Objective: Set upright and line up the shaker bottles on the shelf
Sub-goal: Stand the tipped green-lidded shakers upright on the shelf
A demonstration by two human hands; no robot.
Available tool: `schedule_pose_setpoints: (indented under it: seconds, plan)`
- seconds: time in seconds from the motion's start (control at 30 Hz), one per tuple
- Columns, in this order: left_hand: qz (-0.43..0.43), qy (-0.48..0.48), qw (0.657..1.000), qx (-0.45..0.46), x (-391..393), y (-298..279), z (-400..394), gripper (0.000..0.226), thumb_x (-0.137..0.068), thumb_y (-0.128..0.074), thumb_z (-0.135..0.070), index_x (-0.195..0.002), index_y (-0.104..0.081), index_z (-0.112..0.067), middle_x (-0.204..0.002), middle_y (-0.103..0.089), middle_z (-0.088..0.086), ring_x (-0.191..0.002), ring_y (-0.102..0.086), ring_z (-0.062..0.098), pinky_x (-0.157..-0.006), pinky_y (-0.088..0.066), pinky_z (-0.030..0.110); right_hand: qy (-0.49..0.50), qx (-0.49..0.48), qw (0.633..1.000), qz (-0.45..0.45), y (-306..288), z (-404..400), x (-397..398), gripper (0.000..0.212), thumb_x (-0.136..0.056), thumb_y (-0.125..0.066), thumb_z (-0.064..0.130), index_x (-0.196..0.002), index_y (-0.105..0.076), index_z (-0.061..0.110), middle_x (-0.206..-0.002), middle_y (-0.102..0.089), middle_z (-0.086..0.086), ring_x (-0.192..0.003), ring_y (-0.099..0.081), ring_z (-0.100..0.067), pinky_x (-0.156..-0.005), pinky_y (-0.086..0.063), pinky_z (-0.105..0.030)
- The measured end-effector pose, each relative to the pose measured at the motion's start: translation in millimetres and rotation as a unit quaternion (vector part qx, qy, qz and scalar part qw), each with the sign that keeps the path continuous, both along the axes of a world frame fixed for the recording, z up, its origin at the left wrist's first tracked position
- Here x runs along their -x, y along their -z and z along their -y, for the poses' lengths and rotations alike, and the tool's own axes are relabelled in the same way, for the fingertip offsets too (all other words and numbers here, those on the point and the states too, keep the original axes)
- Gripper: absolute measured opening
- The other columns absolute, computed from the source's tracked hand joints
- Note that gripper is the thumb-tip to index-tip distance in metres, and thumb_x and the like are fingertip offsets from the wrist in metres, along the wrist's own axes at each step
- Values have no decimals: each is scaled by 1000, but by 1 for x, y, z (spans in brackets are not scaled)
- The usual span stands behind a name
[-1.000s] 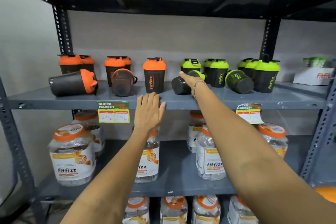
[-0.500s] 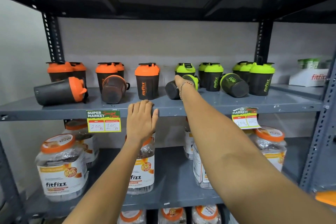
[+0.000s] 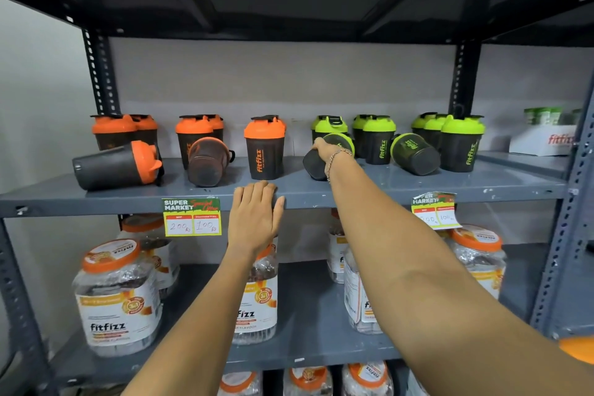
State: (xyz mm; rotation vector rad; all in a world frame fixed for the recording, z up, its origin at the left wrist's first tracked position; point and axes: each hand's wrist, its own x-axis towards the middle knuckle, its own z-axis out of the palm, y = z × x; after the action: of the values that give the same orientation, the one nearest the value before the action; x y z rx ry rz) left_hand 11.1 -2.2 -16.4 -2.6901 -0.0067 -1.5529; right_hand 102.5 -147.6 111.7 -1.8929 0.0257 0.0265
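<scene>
Black shaker bottles stand on the grey shelf [image 3: 385, 193], orange-lidded on the left and green-lidded on the right. A toppled orange-lidded bottle [image 3: 115, 165] lies on its side at far left, and another [image 3: 207, 162] lies with its base towards me. My right hand [image 3: 328, 149] is shut on a toppled green-lidded bottle [image 3: 313, 164] in the middle. A second green-lidded bottle [image 3: 416, 154] lies on its side further right. An upright orange-lidded bottle [image 3: 265, 148] stands just above my left hand [image 3: 255, 217], which rests flat on the shelf's front edge, fingers apart.
A white fitfizz box [image 3: 543, 140] sits at the shelf's right end. Price tags [image 3: 192, 217] hang from the shelf edge. Clear fitfizz jars [image 3: 117, 296] with orange lids fill the lower shelf. Perforated steel uprights [image 3: 99, 74] frame the unit.
My right hand has come down onto the toppled green-lidded bottle and closed on it. The view has shifted a little; my left hand stays on the shelf edge.
</scene>
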Motion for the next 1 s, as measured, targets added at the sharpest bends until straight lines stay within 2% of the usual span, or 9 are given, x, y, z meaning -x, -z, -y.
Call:
schedule_pose_setpoints:
  seconds: [0.1, 0.2, 0.4, 0.5, 0.6, 0.7, 0.77, 0.87, 1.0]
  plan:
    - [-7, 0, 1000, 15, 1, 1, 2, 40, -96, -33, -40, -107, -61, -14, -107, -64, 4, -98, -56, 21, -92, -32, 33, 3, -70, 998, -2, -2, 16, 12, 71, -83, -56, 45, -141, -39, 7, -144, -42, -13, -125, -47, -32, -104, -43, -43]
    - [-11, -1, 1000, 27, 1, 1, 3, 40, -96, -33, -40, -108, -61, -14, -109, -64, 3, -100, -55, 21, -93, -35, 34, -25, -216, 975, -32, 1, 32, 18, 62, -83, -62, 35, -137, -42, 13, -145, -39, -9, -122, -46, -31, -91, -48, -47]
    - [0, 2, 1000, 22, 1, 0, 3, 40, -95, -34, -39, -107, -63, -13, -107, -65, 4, -99, -57, 21, -93, -29, 31, -111, -479, 869, -60, 15, 56, 24, 34, -79, -76, 22, -105, -57, 11, -121, -56, -16, -113, -57, -35, -88, -53, -54]
    - [5, 5, 1000, 21, 0, 1, 2, 40, -96, -34, -39, -107, -62, -13, -107, -65, 4, -99, -56, 21, -93, -29, 31, -173, -537, 823, -65, 24, 61, 25, 44, -77, -78, 15, -115, -56, 7, -121, -58, -19, -111, -58, -38, -88, -53, -56]
    - [9, 7, 1000, 24, -1, 2, 2, 39, -95, -35, -40, -107, -62, -14, -108, -65, 4, -99, -56, 21, -93, -29, 30, -199, -501, 841, -41, 27, 61, 22, 42, -77, -78, 13, -116, -60, 8, -119, -64, -15, -113, -59, -31, -88, -52, -54]
    - [10, 10, 1000, 20, -3, 3, -1, 39, -96, -35, -40, -108, -61, -14, -108, -65, 3, -99, -56, 20, -93, -29, 30, -205, -425, 881, -21, 24, 63, 14, 31, -79, -74, 7, -108, -64, 7, -107, -69, -9, -110, -61, -22, -105, -44, -49]
    - [13, 8, 1000, 18, -5, 3, -1, 39, -96, -34, -41, -107, -61, -14, -108, -64, 3, -99, -56, 20, -92, -29, 30, -186, -329, 926, 2, 23, 64, 6, 50, -76, -76, 2, -122, -57, 0, -115, -67, -11, -119, -59, -23, -105, -45, -42]
    - [21, 6, 1000, 15, -7, 4, -1, 38, -96, -35, -41, -107, -60, -15, -107, -64, 3, -98, -56, 20, -92, -29, 30, -118, -174, 974, 84, 28, 59, -4, 86, -60, -88, 3, -133, -45, -7, -126, -61, -18, -121, -58, -31, -105, -46, -44]
    - [28, 3, 1000, 6, -9, 6, -3, 39, -96, -34, -40, -108, -60, -14, -109, -64, 4, -99, -56, 22, -93, -29, 32, -117, -76, 980, 144, 32, 53, -16, 57, -61, -88, 4, -111, -63, -3, -109, -71, -15, -108, -65, -30, -95, -52, -38]
